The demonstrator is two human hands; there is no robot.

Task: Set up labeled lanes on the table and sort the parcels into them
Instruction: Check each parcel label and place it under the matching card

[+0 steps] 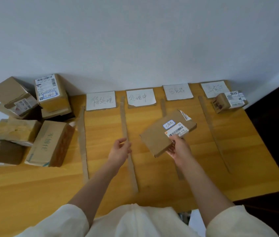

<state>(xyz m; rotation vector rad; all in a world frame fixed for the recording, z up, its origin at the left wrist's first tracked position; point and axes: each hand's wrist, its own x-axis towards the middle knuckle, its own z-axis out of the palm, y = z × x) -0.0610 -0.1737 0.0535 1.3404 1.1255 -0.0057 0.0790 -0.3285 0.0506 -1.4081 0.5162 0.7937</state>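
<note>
My right hand (179, 148) grips the near edge of a flat brown parcel (159, 134) with a blue-bordered sticker and a barcode label, held above the third lane. My left hand (120, 148) hovers over a cardboard divider strip (128, 147), fingers loosely curled, holding nothing. Several divider strips split the wooden table (152, 185) into lanes. At the lanes' far ends lie several handwritten paper labels, among them label one (100, 100), label two (141, 97) and label three (178, 91). A small parcel (228, 101) sits in the rightmost lane.
Several unsorted cardboard parcels (49, 142) are piled at the table's left end against the wall. The table's right edge drops to a dark floor (275, 134). A grey wall stands directly behind the labels.
</note>
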